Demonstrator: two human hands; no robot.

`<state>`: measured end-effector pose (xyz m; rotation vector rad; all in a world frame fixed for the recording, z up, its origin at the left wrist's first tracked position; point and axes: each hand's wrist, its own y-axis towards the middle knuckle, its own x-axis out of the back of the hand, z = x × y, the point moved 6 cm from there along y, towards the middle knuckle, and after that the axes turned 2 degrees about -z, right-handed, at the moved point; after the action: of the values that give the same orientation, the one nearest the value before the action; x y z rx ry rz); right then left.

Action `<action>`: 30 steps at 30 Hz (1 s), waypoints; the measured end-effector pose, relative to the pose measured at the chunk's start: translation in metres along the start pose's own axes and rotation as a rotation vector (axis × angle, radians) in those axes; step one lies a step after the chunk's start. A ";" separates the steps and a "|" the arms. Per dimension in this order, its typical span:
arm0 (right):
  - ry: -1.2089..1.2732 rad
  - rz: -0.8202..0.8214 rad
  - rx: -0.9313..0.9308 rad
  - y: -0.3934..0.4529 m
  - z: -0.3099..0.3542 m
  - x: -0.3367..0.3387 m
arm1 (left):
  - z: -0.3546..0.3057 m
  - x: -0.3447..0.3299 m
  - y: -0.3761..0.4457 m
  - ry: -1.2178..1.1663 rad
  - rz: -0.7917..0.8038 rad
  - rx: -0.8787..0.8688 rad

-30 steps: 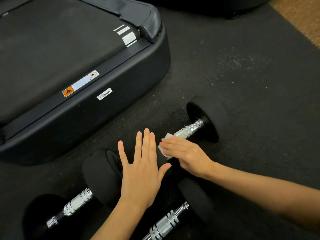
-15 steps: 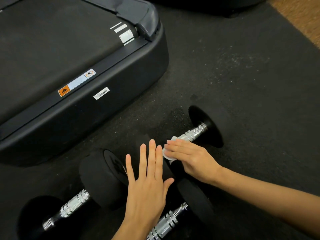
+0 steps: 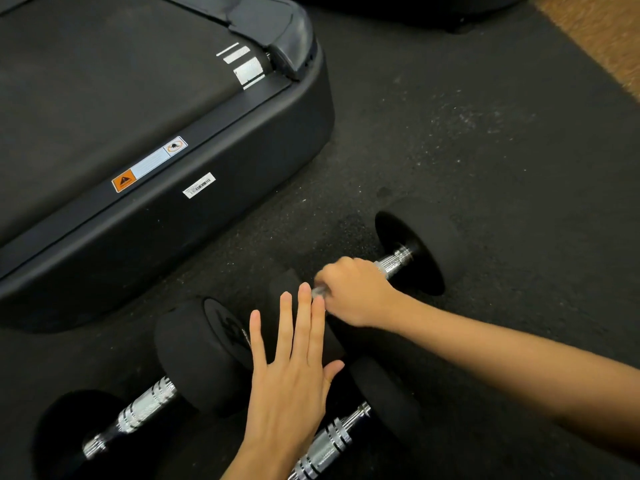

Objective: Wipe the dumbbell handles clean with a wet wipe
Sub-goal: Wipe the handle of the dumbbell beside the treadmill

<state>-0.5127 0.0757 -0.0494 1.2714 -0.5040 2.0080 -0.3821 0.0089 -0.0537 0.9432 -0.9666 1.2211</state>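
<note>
Three black dumbbells with chrome handles lie on the dark floor. My right hand [image 3: 353, 292] is curled round the handle [image 3: 394, 261] of the far dumbbell [image 3: 415, 247], with the wet wipe hidden almost wholly inside the grip. My left hand [image 3: 294, 372] lies flat with straight fingers on that dumbbell's near black head [image 3: 287, 285]. A second dumbbell [image 3: 194, 355] lies at the lower left, its handle [image 3: 138, 414] bare. The third dumbbell's handle [image 3: 329, 441] shows at the bottom, just right of my left wrist.
A black treadmill base [image 3: 194, 216] with warning stickers fills the upper left, close to the dumbbells. Dark rubber flooring [image 3: 485, 150] stretches to the right. A strip of brown floor [image 3: 602, 39] shows at the top right corner.
My right hand has gone from flat fingers on the wipe to a fist wrapped round the handle, hiding the wipe. My left hand stays flat on the dumbbell head.
</note>
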 end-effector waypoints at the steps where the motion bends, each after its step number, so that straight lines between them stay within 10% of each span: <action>1: -0.041 0.060 -0.024 0.009 0.003 0.001 | 0.000 0.000 0.000 -0.002 0.000 -0.003; 14: 0.097 -0.234 0.432 -0.047 -0.019 -0.022 | 0.010 0.009 0.012 -0.130 0.090 0.056; 30: 0.048 -0.325 0.503 -0.032 -0.031 -0.043 | 0.068 -0.002 0.063 -0.496 0.233 0.174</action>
<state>-0.4968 0.1026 -0.1033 1.4775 0.2412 1.9366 -0.4506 -0.0496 -0.0305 1.3384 -1.4068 1.3071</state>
